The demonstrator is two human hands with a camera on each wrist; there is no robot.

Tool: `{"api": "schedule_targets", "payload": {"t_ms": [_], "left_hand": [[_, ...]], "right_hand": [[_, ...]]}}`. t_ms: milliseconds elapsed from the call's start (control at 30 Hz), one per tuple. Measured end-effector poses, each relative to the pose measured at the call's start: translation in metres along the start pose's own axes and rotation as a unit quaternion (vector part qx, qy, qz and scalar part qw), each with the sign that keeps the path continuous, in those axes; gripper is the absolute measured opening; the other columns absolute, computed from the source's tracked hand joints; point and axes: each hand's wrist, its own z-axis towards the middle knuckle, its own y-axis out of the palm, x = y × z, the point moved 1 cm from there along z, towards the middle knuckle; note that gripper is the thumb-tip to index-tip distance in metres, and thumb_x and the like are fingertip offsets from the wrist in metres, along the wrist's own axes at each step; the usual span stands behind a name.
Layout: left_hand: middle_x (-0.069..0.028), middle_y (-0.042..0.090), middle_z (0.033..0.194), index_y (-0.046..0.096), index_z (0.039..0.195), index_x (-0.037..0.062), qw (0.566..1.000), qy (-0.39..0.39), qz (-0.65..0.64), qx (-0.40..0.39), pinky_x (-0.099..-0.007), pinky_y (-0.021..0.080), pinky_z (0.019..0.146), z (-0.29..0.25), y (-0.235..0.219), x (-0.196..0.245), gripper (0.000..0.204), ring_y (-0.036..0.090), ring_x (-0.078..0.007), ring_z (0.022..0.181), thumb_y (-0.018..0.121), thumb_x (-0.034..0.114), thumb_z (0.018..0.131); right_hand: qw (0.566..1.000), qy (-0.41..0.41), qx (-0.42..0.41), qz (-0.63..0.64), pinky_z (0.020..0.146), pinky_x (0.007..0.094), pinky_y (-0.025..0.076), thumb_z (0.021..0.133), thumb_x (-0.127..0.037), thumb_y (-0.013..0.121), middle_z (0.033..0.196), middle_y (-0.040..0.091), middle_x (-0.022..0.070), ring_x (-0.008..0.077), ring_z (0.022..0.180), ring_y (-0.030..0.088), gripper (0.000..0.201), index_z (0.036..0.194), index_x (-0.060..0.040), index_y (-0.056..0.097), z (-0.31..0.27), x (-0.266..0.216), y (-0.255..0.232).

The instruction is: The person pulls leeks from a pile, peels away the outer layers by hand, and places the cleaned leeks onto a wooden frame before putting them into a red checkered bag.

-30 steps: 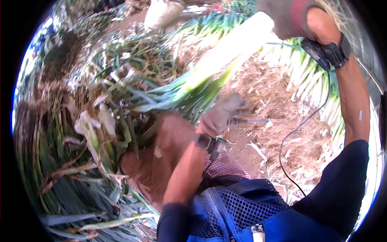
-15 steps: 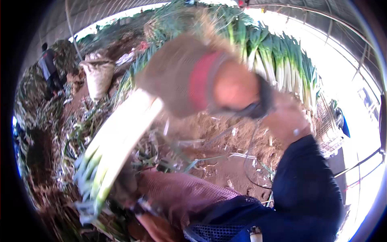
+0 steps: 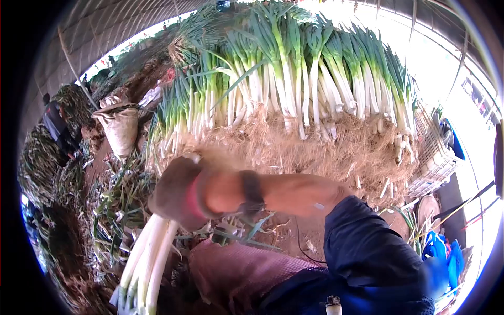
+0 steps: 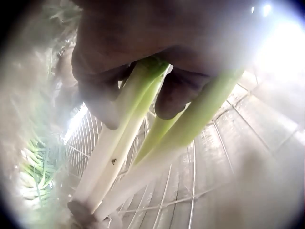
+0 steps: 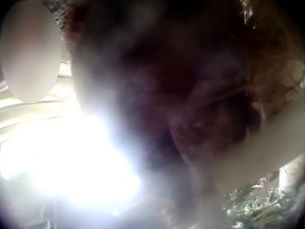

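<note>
Head view shows a bundle of leeks (image 3: 149,257) hanging white and clean from the gloved right hand (image 3: 176,194), which is clenched round its root end, arm crossing in front of the body. In the left wrist view the gloved left hand (image 4: 143,52) also grasps the same stalks (image 4: 143,138) higher up, where they turn green, fingers (image 4: 171,95) wrapped around them. The right wrist view is too blurred and glared to add anything.

Judging from how things lie, these stalks look stripped already but have not joined the stacked leeks (image 3: 294,89), which lie in a long row beyond the right hand, roots toward the person. Loose green leaves and trimmings (image 3: 113,205) lie on the ground to the left of the hands, and more uncleaned plants appear heaped further left, so a good deal seems left.

A pale sack (image 3: 122,131) stands beyond and left of the right hand, its mouth open; what it holds cannot be made out. A mesh crate (image 3: 436,165) sits well off to the right of the stack, seemingly with a few white stalks beside or in it. A checked cloth (image 3: 236,273) covers the lap below the arm.
</note>
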Motion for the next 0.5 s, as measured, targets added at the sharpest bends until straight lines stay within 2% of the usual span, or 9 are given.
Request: {"api": "schedule_targets", "payload": {"t_ms": [33, 100, 200, 267, 300, 367, 400, 467, 500], "left_hand": [[-0.0199, 0.047, 0.153, 0.050, 0.143, 0.0018, 0.999, -0.013, 0.027, -0.011, -0.0506, 0.041, 0.115, 0.018, 0.008, 0.003, 0.064, 0.049, -0.0356, 0.139, 0.069, 0.039, 0.095], [-0.0201, 0.048, 0.152, 0.052, 0.141, 0.0014, 0.995, -0.031, 0.076, -0.051, -0.0498, 0.043, 0.114, 0.060, 0.043, 0.008, 0.064, 0.050, -0.0357, 0.137, 0.069, 0.040, 0.094], [-0.0204, 0.049, 0.150, 0.054, 0.139, 0.0007, 0.979, -0.046, 0.136, -0.146, -0.0486, 0.047, 0.111, 0.135, 0.130, 0.006, 0.063, 0.052, -0.0357, 0.135, 0.070, 0.042, 0.094], [-0.0206, 0.050, 0.149, 0.056, 0.137, 0.0002, 0.960, -0.035, 0.160, -0.227, -0.0478, 0.049, 0.110, 0.179, 0.218, 0.007, 0.063, 0.054, -0.0358, 0.134, 0.070, 0.043, 0.093], [-0.0207, 0.050, 0.148, 0.056, 0.136, 0.0000, 0.949, -0.023, 0.159, -0.271, -0.0474, 0.050, 0.109, 0.198, 0.266, 0.009, 0.063, 0.055, -0.0358, 0.133, 0.070, 0.044, 0.093], [-0.0209, 0.051, 0.147, 0.058, 0.135, -0.0005, 0.926, 0.000, 0.142, -0.350, -0.0466, 0.053, 0.108, 0.220, 0.343, 0.006, 0.063, 0.056, -0.0359, 0.132, 0.071, 0.045, 0.093], [-0.0210, 0.052, 0.146, 0.058, 0.134, -0.0007, 0.914, 0.002, 0.135, -0.383, -0.0461, 0.054, 0.107, 0.220, 0.371, 0.001, 0.063, 0.057, -0.0359, 0.131, 0.071, 0.045, 0.093], [-0.0225, 0.050, 0.147, 0.061, 0.131, -0.0020, 0.893, -0.014, 0.154, -0.423, -0.0446, 0.055, 0.105, 0.193, 0.398, -0.013, 0.062, 0.058, -0.0370, 0.129, 0.071, 0.046, 0.093], [-0.0225, 0.051, 0.146, 0.059, 0.133, -0.0022, 0.887, -0.025, 0.157, -0.434, -0.0439, 0.056, 0.104, 0.177, 0.397, -0.024, 0.059, 0.059, -0.0357, 0.127, 0.072, 0.038, 0.092]], "right_hand": [[0.996, 0.064, -0.057, 0.030, 0.067, 0.0446, 0.060, 0.070, -0.020, 0.076, 0.076, 0.072, 0.0100, 0.0297, 0.074, 0.074, 0.016, 0.080, -0.0077, 0.075, -0.006, 0.009, -0.006], [0.991, 0.122, -0.050, 0.027, 0.060, 0.0240, 0.051, 0.093, -0.028, 0.069, 0.081, 0.061, 0.0009, 0.0109, 0.069, 0.056, 0.017, 0.100, -0.0134, 0.064, -0.024, 0.039, 0.001], [0.958, 0.259, -0.008, 0.125, 0.053, 0.0238, 0.050, 0.093, -0.023, 0.065, 0.085, 0.066, 0.0006, 0.0111, 0.066, 0.060, 0.019, 0.108, -0.0124, 0.067, -0.053, 0.096, 0.014], [0.926, 0.370, 0.019, 0.075, 0.061, 0.0258, 0.060, 0.092, -0.038, 0.071, 0.097, 0.072, 0.0033, 0.0142, 0.073, 0.067, 0.042, 0.121, -0.0091, 0.068, -0.068, 0.143, 0.026], [0.919, 0.345, 0.185, 0.051, 0.065, 0.0331, 0.060, 0.098, -0.043, 0.064, 0.092, 0.072, 0.0076, 0.0166, 0.074, 0.070, 0.037, 0.114, -0.0097, 0.070, -0.089, 0.160, 0.039], [0.844, 0.429, 0.315, 0.060, 0.066, 0.0275, 0.061, 0.086, -0.053, 0.074, 0.091, 0.074, 0.0070, 0.0179, 0.073, 0.072, 0.055, 0.115, -0.0062, 0.070, -0.123, 0.214, 0.057], [0.813, 0.466, 0.343, 0.066, 0.066, 0.0281, 0.062, 0.080, -0.048, 0.081, 0.090, 0.075, 0.0073, 0.0184, 0.073, 0.071, 0.056, 0.114, -0.0041, 0.070, -0.139, 0.237, 0.058], [0.666, 0.520, 0.455, 0.281, 0.066, 0.0279, 0.062, 0.078, -0.035, 0.084, 0.095, 0.075, 0.0096, 0.0176, 0.073, 0.070, 0.051, 0.114, -0.0012, 0.070, -0.168, 0.275, 0.061], [0.614, 0.547, 0.465, 0.329, 0.066, 0.0276, 0.061, 0.078, -0.030, 0.085, 0.096, 0.074, 0.0111, 0.0174, 0.072, 0.067, 0.052, 0.118, -0.0012, 0.070, -0.177, 0.283, 0.058]]}}
